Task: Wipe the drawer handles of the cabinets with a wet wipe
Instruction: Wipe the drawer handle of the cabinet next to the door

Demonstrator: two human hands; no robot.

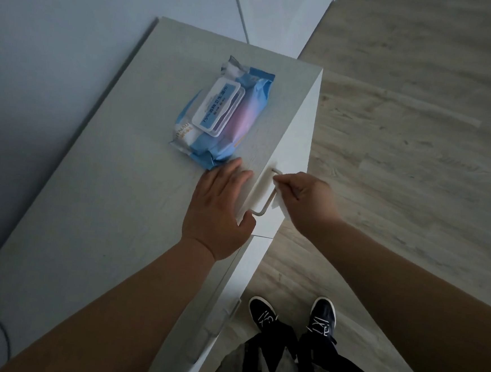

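Head view: a grey wood-plank floor (419,126) is seen filling the right side, and a pale wall (59,39) the upper left. Between them a white cabinet (106,189) is seen from above, its top running diagonally through the picture and its drawer front (292,136) dropping away along the right edge.

A blue and pink pack of wet wipes (226,114) is laid flat on the cabinet top near the far end, with its white flip lid closed and facing up.

The left hand (219,210) is spread flat on the cabinet top at the front edge, just beside the near corner of the pack; its fingers are held straight and its thumb is hooked over the edge onto the drawer front. The right hand (305,199) is held in front of the drawer, its fingers curled.

A slim metal drawer handle (267,205) is fixed to the drawer front just below the top edge. A white wet wipe (281,206) is pinched in the right hand and pressed against the upper part of this handle, with its loose end hanging below the fingers.

Two dark laced shoes (262,312) are seen on the floor beside the cabinet.
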